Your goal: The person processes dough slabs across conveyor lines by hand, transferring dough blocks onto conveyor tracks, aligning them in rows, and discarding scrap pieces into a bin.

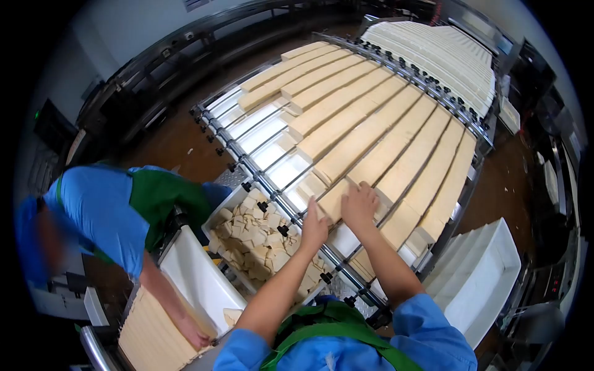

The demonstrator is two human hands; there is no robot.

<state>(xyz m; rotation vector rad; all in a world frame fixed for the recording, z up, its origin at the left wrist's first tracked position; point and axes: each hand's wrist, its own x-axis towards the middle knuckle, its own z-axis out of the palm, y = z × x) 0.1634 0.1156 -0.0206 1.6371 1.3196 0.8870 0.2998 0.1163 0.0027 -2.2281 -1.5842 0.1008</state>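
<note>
Long rows of pale yellow, bread-like slices [371, 133] lie side by side in the lanes of a metal-railed table. At the near end of one row, a short block of these slices [335, 199] sits between my hands. My left hand [314, 227] presses against the block's left end, fingers pointing up. My right hand [360, 209] lies over its right side, with the fingers bent around it. The undersides of both hands are hidden.
A white bin of broken slices [253, 238] stands below the table's left edge. At left, a co-worker [105, 210] reaches toward stacked slices [151, 334]. White stacked trays [476, 272] are at right; a conveyor with white rows [433, 59] is behind.
</note>
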